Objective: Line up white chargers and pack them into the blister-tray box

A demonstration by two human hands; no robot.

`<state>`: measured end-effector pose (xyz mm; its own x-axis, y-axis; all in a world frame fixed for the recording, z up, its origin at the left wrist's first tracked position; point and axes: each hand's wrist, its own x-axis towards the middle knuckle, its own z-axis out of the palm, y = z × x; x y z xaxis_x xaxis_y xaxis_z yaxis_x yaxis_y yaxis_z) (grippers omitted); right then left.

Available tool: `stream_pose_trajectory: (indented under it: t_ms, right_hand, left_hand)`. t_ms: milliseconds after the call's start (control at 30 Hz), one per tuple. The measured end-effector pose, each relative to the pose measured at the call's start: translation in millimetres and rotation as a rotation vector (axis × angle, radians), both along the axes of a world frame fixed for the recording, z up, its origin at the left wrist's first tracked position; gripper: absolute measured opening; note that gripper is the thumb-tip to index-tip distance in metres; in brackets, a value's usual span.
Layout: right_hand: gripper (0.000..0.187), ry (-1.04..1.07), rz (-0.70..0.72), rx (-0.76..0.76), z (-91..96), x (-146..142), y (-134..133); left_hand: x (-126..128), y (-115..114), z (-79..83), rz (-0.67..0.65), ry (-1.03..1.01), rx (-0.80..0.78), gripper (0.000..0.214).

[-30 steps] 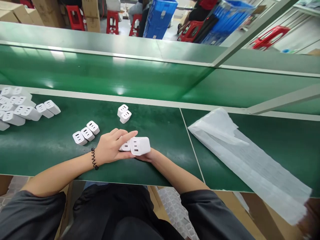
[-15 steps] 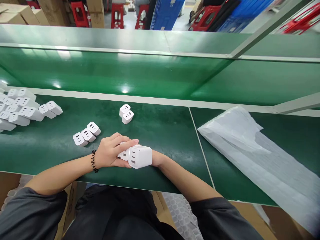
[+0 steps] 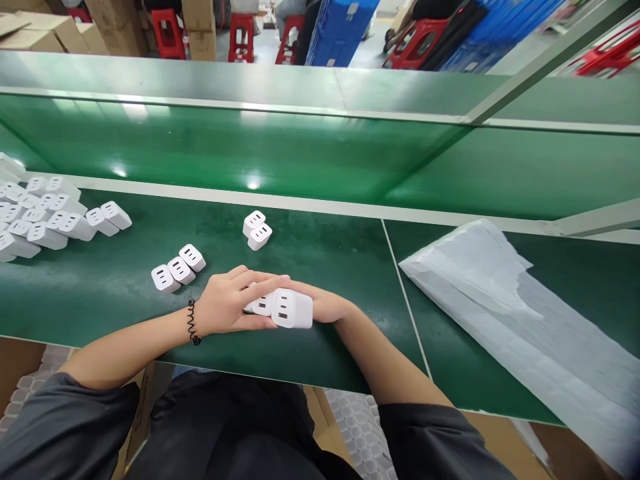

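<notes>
A short row of white wall chargers (image 3: 294, 309), their socket and port faces turned left and toward me, is held just above the near part of the green table. My left hand (image 3: 227, 301) is closed on the row, fingers over the top and thumb beneath. Behind the same chargers, my right hand (image 3: 320, 301) is curled against their far side; most of its fingers are hidden. On the table to the left stand three chargers (image 3: 180, 269) in a slanted row. Farther back, two more chargers (image 3: 259, 235) touch each other.
Many white chargers (image 3: 45, 223) crowd the left end of the green table (image 3: 325, 260). A translucent white plastic sheet (image 3: 490, 287) lies at right, hanging over the front edge. A metal-framed green panel (image 3: 300, 160) rises behind. Red stools (image 3: 242, 37) and blue crates (image 3: 340, 33) stand beyond.
The held chargers have turned slightly and shifted a little right, and more of my right hand shows behind them. The whole view has shifted slightly; the chargers on the table stay put.
</notes>
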<state>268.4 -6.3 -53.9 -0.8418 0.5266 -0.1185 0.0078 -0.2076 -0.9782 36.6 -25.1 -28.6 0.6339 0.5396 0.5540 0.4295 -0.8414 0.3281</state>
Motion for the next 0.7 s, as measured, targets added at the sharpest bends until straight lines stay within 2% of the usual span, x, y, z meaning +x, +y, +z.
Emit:
stream_pose_trajectory:
  t_ms: [100, 200, 367, 567, 700]
  right_hand:
    - [0.066, -0.084, 0.079, 0.137, 8.5, 18.8, 9.8]
    - [0.058, -0.148, 0.028, 0.188, 14.0, 28.8, 14.0]
    - [0.044, -0.200, 0.017, 0.143, 14.4, 38.0, 18.6]
    - [0.051, -0.190, -0.127, 0.088, 18.1, 54.5, 20.9]
    - [0.048, -0.221, -0.180, 0.119, 19.9, 58.9, 20.0]
  left_hand:
    - [6.7, -1.3, 0.5, 0.006, 0.146, 0.076, 0.058]
    - [14.4, -4.7, 1.9, -0.002, 0.318, 0.165, 0.062]
    - [17.4, -4.5, 1.8, 0.022, 0.486, 0.206, 0.058]
    - [13.2, 4.7, 2.2, 0.058, 0.545, 0.178, 0.052]
    - [11.6, 5.9, 1.9, 0.000, 0.509, 0.190, 0.047]
